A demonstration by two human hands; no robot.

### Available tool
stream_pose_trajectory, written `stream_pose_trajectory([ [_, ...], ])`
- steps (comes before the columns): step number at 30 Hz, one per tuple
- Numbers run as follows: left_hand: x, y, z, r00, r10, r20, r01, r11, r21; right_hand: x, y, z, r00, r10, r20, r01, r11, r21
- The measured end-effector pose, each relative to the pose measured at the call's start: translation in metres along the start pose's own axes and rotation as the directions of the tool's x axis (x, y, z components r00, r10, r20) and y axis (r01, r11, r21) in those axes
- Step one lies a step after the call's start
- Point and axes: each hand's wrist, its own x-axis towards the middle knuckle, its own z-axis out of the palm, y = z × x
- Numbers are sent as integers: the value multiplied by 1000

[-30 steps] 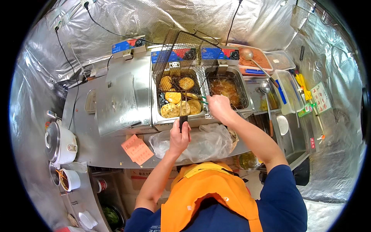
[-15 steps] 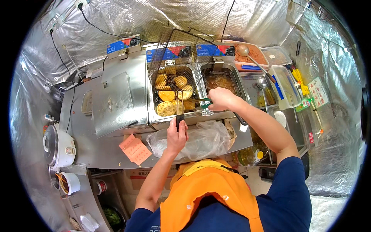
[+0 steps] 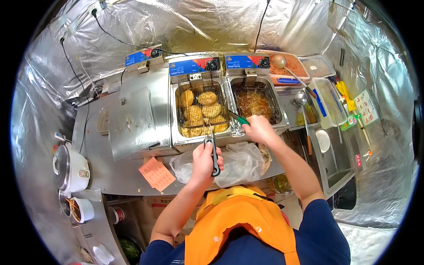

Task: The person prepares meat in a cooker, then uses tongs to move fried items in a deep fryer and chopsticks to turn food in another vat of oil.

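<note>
My left hand (image 3: pixel 205 162) is closed round the dark handle (image 3: pixel 215 160) of a wire fry basket (image 3: pixel 224 98). The basket sits low in the left fryer (image 3: pixel 177 138), among several round golden fried cakes (image 3: pixel 211 110). Whether every cake is inside the mesh, I cannot tell. My right hand (image 3: pixel 260 129) grips a green-handled tool (image 3: pixel 239 118) just right of the basket. It slants over the divider between the two fryers; its far end is dark and hard to make out. Brown oil (image 3: pixel 254 105) bubbles in the right fryer, beyond my right hand.
A crumpled clear plastic bag (image 3: pixel 240 163) and pink paper slips (image 3: pixel 157 174) lie at the counter's front. Metal lids (image 3: pixel 137 119) cover the left side. Ladles (image 3: pixel 301 98) and a tub of orange-pink mixture (image 3: pixel 291 66) stand right. A rice cooker (image 3: pixel 73 168) is far left.
The wire basket, tilted up above the left fryer before, has come down into it among the cakes. My right hand has shifted slightly right and toward me with the green-handled tool.
</note>
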Motion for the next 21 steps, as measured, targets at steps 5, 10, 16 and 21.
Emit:
stream_pose_trajectory([
  [5,32,17,2,997,-55,-60,51,996,-70,-6,-1,45,989,34,-141,-27,998,52],
  [10,44,38,5,981,-166,-98,154,981,-117,-26,-12,37,988,3,-154,8,997,72],
  [16,47,43,4,959,-254,-127,235,961,-145,-42,-10,41,991,15,-136,-2,996,93],
  [21,54,40,6,952,-273,-135,266,961,-70,-43,-14,43,992,39,-119,-29,996,85],
])
